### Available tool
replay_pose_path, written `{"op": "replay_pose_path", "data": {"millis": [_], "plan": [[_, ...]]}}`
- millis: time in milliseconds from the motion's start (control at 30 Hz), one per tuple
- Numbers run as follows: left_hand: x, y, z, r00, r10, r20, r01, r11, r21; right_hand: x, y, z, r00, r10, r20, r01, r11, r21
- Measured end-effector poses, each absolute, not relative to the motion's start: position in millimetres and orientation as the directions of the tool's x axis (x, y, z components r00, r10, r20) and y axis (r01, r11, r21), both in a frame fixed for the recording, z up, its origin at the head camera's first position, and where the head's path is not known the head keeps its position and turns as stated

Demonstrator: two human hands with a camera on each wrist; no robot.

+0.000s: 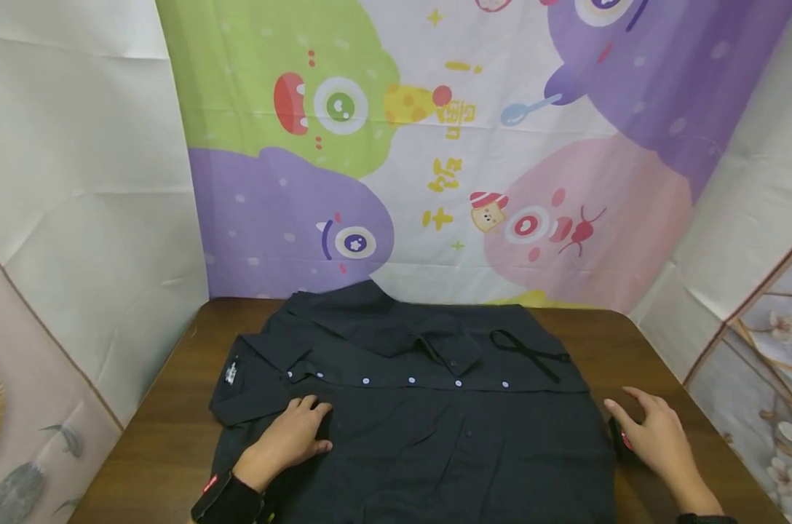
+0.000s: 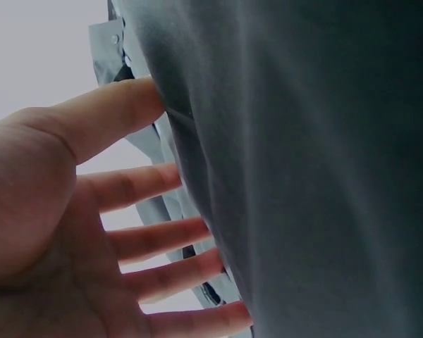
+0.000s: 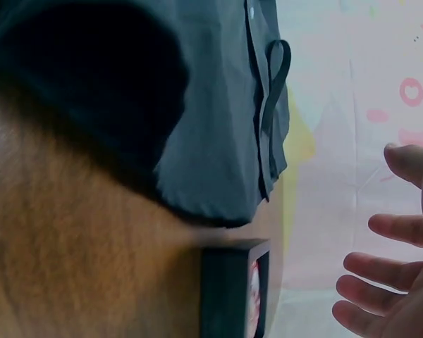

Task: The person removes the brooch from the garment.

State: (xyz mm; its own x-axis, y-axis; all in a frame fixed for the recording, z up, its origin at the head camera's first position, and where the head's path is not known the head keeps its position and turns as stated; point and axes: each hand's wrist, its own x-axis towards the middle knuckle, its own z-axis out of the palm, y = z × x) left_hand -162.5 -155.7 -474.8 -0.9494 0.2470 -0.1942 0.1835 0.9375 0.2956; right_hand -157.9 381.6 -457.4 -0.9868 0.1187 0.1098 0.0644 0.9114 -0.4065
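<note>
A black button-up shirt lies spread on the table, its row of pale buttons running across and one short sleeve folded in at the left. My left hand rests on the shirt below that sleeve, fingers spread, and in the left wrist view the fingertips touch the fabric. Beyond the shirt's right edge, my right hand is held with relaxed fingers and holds nothing. Close to it on the table is a small black box with a red and white marking, partly hidden by the hand in the head view.
A thin black strap lies looped on the shirt's upper right. Brown wooden tabletop shows on both sides. Behind it hangs a cloth with cartoon monsters, and pale fabric walls stand at both sides.
</note>
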Motion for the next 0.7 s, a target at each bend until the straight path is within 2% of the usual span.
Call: {"op": "replay_pose_path", "data": {"millis": [467,700], "plan": [[-159.9,-155.4,-474.8,-0.952,0.245,-0.182,0.185,0.937,0.295,-166.3,353.4,-449.6,-0.988,0.071,0.138,0.002,0.894,-0.447],[-162.2,-155.1,-475.1,-0.953,0.239,-0.188,0.182,0.943,0.277,-168.8,342.5,-446.9,-0.994,0.017,0.107,-0.033,0.896,-0.443]]}}
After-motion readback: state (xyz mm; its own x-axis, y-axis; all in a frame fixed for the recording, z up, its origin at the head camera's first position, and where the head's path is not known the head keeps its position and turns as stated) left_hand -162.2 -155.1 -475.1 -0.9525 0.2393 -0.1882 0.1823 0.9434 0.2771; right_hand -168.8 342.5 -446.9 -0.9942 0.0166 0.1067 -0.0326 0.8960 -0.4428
